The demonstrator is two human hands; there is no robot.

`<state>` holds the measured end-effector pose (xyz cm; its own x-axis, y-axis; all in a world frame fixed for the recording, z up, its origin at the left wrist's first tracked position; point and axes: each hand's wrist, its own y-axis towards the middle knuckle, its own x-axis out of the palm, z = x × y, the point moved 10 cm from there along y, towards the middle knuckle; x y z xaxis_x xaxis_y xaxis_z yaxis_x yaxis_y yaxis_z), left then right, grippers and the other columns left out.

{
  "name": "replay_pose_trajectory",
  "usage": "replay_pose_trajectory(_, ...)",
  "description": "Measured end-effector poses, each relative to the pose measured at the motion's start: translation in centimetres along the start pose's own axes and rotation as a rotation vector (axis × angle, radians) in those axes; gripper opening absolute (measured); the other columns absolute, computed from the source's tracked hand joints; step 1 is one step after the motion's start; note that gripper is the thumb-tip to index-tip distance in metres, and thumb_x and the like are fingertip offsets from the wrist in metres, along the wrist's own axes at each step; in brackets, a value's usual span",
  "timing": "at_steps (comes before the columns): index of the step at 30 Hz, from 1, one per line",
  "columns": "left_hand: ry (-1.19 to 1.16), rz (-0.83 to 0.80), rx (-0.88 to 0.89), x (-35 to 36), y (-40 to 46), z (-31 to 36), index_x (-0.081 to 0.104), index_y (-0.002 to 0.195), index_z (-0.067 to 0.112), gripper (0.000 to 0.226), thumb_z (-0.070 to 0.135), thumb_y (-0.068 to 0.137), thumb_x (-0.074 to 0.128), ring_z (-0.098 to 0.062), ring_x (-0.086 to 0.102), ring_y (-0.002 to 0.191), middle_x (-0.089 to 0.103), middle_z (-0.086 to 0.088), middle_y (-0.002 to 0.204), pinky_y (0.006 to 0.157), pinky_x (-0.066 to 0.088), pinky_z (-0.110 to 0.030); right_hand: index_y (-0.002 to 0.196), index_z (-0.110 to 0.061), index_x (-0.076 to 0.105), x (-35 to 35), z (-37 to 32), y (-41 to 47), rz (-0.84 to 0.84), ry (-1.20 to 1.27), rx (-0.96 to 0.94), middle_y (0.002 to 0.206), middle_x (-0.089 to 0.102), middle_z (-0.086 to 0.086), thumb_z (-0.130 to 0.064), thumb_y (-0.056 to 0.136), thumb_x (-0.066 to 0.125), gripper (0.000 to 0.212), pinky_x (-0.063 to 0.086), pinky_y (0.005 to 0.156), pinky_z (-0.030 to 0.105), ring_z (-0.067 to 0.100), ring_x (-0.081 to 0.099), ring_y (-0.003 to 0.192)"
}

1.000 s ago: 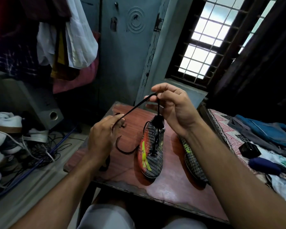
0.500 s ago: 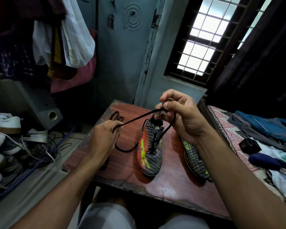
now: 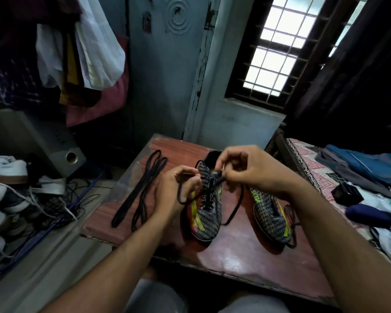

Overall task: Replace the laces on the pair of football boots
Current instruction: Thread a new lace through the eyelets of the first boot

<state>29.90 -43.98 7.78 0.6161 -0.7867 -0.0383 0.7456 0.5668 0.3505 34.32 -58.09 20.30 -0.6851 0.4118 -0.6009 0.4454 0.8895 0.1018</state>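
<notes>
On the reddish-brown wooden desk stands a pair of football boots with a grey-and-black woven pattern, orange sides and neon-yellow stripes. The left-hand boot sits between the two forearms with its toe toward the person; the right-hand boot lies just beside it, partly behind the right wrist, with a loose dark lace trailing past its outer side.

The left hand has its fingers curled round one end of the thin black lace that runs through the left-hand boot's eyelets, a loop of it hanging below the palm. The right hand pinches the other end between thumb and forefinger just above the top of the tongue, the remaining fingers curled in. Both hands meet over the upper eyelets, which looks like the start of a knot or a final tightening. A separate bundle of flat black laces lies loosely folded on the desk to the left, well apart from the boots.

Risks from here, as I judge them: the two free ends look uneven, so a knot tied now may leave one side too short to bow. A hard upward pull could lift or tip the boot, since nothing holds it down. The slack tail lying between the boots might snag on the neighbouring boot and drag it toward the edge of the desk. Dim light also makes a missed eyelet easy to overlook.
</notes>
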Motion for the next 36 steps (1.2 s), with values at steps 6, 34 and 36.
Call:
replay_pose_trajectory(6,-0.061,0.066,-0.120,1.4,-1.7,-4.4,0.065,0.091,0.010,0.015,-0.004,0.096,0.064,-0.017,0.072,0.074,0.076,-0.012,0.083,0.071,0.061,-0.037,0.092,-0.024,0.072,-0.4,6.8,-1.3,-0.117,-0.436,0.197,0.073,0.072,-0.002,-0.002,0.085,0.067,0.024,0.058,0.079,0.038,0.016,0.074,0.076)
replay_pose_trajectory(34,0.130,0.088,-0.057,1.4,-1.8,-3.7,0.047,0.100,0.040,0.047,0.007,0.087,0.077,-0.006,0.067,0.085,0.070,0.012,0.086,0.083,0.055,-0.044,0.082,-0.024,0.073,1.8,11.2,3.1,0.297,-0.413,0.136,0.063,0.063,-0.009,-0.024,0.087,0.081,0.009,0.041,0.059,0.010,0.000,0.054,0.056)
replay_pose_trajectory(36,0.143,0.085,-0.046,1.4,-1.9,-3.5,0.047,0.101,0.038,0.045,0.008,0.087,0.078,-0.003,0.066,0.085,0.070,0.013,0.086,0.082,0.055,-0.042,0.088,-0.026,0.077,2.4,11.1,3.2,0.255,-0.442,0.095,0.072,0.066,-0.012,-0.025,0.091,0.077,0.003,0.039,0.062,0.010,-0.002,0.057,0.065)
